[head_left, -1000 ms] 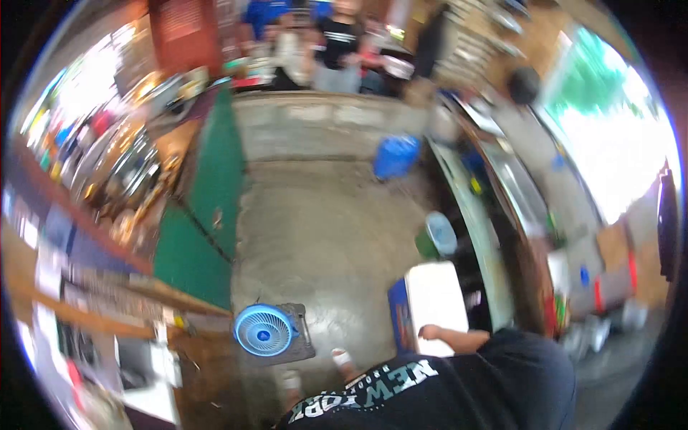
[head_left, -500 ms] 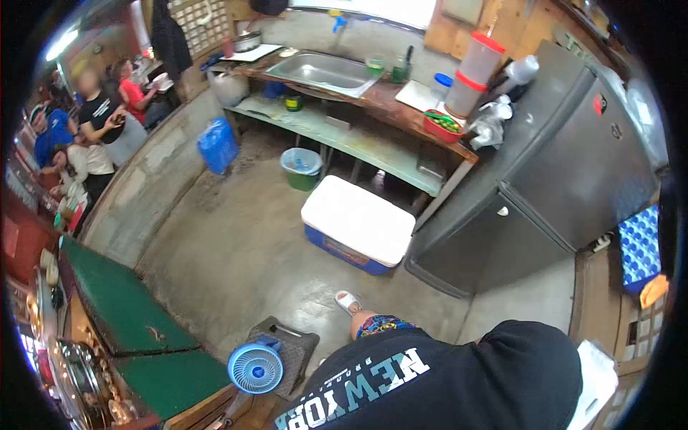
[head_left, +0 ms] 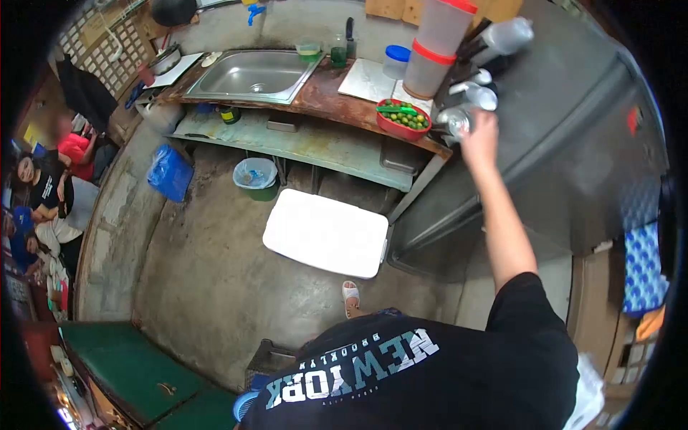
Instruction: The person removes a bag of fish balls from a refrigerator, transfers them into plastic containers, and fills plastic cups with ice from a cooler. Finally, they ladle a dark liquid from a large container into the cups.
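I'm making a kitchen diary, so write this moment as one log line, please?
right hand: at clear container, grip unclear | left hand: out of view | nearby: red basket of green fruits | floor: white-topped cooler

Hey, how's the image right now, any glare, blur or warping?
In the head view, the white cooler lid is nearly washed out; in the head view, the metal sink catches glints; in the head view, the right hand looks slightly soft; in the head view, wide-angle distortion bends the refrigerator.
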A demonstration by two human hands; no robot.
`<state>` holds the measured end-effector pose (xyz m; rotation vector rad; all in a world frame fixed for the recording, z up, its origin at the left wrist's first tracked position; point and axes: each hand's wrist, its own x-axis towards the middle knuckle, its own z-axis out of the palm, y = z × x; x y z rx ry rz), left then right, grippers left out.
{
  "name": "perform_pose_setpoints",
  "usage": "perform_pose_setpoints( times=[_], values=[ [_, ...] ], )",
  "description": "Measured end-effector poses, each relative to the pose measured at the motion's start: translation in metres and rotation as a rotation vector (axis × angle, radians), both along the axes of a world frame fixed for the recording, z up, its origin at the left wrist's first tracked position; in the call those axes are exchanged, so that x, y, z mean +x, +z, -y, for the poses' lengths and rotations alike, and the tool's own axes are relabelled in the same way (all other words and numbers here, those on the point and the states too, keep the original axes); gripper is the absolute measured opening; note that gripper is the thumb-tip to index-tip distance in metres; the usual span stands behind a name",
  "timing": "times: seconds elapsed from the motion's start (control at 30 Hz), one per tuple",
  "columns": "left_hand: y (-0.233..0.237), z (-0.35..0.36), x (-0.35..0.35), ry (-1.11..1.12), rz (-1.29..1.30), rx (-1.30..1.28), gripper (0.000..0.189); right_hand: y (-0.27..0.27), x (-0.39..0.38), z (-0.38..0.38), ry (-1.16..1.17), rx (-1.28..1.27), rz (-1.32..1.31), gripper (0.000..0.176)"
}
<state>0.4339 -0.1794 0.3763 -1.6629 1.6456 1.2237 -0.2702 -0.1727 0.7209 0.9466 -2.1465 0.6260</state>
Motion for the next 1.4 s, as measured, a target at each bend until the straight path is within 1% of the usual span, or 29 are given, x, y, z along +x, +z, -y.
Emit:
perform_pose_setpoints(
  times=[0.03, 0.07, 0.1, 0.13, 0.17, 0.2, 0.23, 0.27, 0.33, 0.43, 0.47, 0.5, 0.53, 0.6, 0.63, 0.67, 0.7, 0.77, 0.83, 0.93, 1.0, 1.03, 1.07, 1.13, 1.17, 1.23, 1.27, 1.33, 1.4],
  values=[
    [0.008, 0.018, -0.01, -0.096, 0.06, -0.009, 0.035, 0.021, -0.038, 0.01, -0.206, 0.076, -0.033, 0.045],
    [0.019, 0.042, -0.025, -0.229, 0.168, -0.054, 0.035, 0.045, -0.047, 0.021, -0.311, 0.057, -0.008, 0.05],
    [0.029, 0.072, -0.041, -0.362, 0.27, -0.1, 0.035, 0.054, -0.068, 0.026, -0.427, 0.168, 0.077, 0.052],
    [0.039, 0.107, -0.053, -0.364, 0.268, -0.172, 0.035, 0.058, -0.088, 0.028, -0.482, 0.307, 0.219, 0.058],
    [0.008, 0.148, -0.042, -0.269, 0.075, -0.254, 0.035, 0.057, -0.11, 0.027, -0.444, 0.342, 0.315, 0.058],
    [0.089, 0.167, -0.094, 0.028, -0.181, -0.32, 0.033, 0.059, -0.129, 0.028, -0.409, 0.379, 0.404, 0.058],
    [0.096, 0.201, -0.114, 0.079, -0.228, -0.356, 0.033, 0.067, -0.132, 0.028, -0.388, 0.359, 0.348, 0.057],
    [0.071, 0.237, -0.119, 0.093, -0.362, -0.425, 0.031, 0.073, -0.128, 0.023, -0.371, 0.329, 0.297, 0.056],
    [0.09, 0.286, -0.159, 0.144, -0.59, -0.369, 0.026, 0.085, -0.121, 0.021, -0.328, 0.244, 0.272, 0.054],
    [0.071, 0.34, -0.209, 0.118, -0.805, -0.08, 0.024, 0.091, -0.11, -0.003, -0.247, 0.141, 0.353, 0.053],
    [0.067, 0.35, -0.229, 0.042, -0.84, 0.001, 0.024, 0.092, -0.106, -0.005, -0.246, 0.113, 0.301, 0.052],
    [0.093, 0.352, -0.253, -0.016, -0.75, 0.105, 0.025, 0.093, -0.102, -0.005, -0.239, 0.093, 0.248, 0.052],
    [0.076, 0.362, -0.268, -0.166, -0.773, 0.14, 0.025, 0.091, -0.097, -0.008, -0.232, 0.087, 0.203, 0.051],
    [0.076, 0.375, -0.303, -0.5, -0.735, 0.081, 0.026, 0.083, -0.095, -0.005, -0.25, 0.16, 0.141, 0.049],
    [0.082, 0.383, -0.317, -0.614, -0.736, -0.002, 0.026, 0.08, -0.094, -0.002, -0.242, 0.1, 0.132, 0.049],
    [0.097, 0.387, -0.333, -0.719, -0.741, -0.09, 0.027, 0.081, -0.094, 0.006, -0.225, 0.042, 0.117, 0.049],
    [0.107, 0.387, -0.35, -0.812, -0.748, -0.18, 0.027, 0.076, -0.102, 0.008, -0.258, 0.099, 0.146, 0.05],
    [0.112, 0.391, -0.376, -0.743, -0.852, -0.117, 0.028, 0.075, -0.101, 0.016, -0.293, 0.182, 0.271, 0.05],
    [0.113, 0.392, -0.4, -0.601, -0.952, 0.021, 0.027, 0.082, -0.092, 0.02, -0.334, 0.075, 0.209, 0.049],
    [0.14, 0.38, -0.425, -0.611, -0.926, 0.066, 0.028, 0.079, -0.099, 0.008, -0.353, 0.034, 0.181, 0.051],
    [0.149, 0.364, -0.441, -0.592, -0.966, 0.017, 0.025, 0.083, -0.092, 0.006, -0.41, 0.019, 0.228, 0.052],
    [0.154, 0.352, -0.452, -0.596, -1.011, -0.032, 0.023, 0.08, -0.097, 0.0, -0.36, 0.052, 0.228, 0.051],
    [0.167, 0.341, -0.468, -0.63, -1.167, -0.094, 0.021, 0.084, -0.098, 0.002, -0.347, 0.086, 0.251, 0.049],
    [0.192, 0.313, -0.517, -0.722, -1.466, -0.22, 0.015, 0.089, -0.092, 0.004, -0.331, 0.158, 0.31, 0.046],
    [0.212, 0.302, -0.546, -0.879, -1.428, -0.278, 0.018, 0.088, -0.096, 0.001, -0.331, 0.189, 0.304, 0.045],
    [0.236, 0.276, -0.617, -0.945, -1.717, -0.362, 0.02, 0.089, -0.108, -0.001, -0.328, 0.238, 0.279, 0.044],
    [0.251, 0.261, -0.653, -0.922, -1.749, -0.361, 0.02, 0.091, -0.109, -0.001, -0.327, 0.249, 0.287, 0.044],
    [0.268, 0.235, -0.728, -0.855, -1.762, -0.506, 0.02, 0.095, -0.106, 0.003, -0.33, 0.267, 0.298, 0.044],
    [0.288, 0.217, -0.785, -0.719, -1.796, -0.505, 0.023, 0.091, -0.116, -0.003, -0.295, 0.299, 0.333, 0.045]
  ],
)
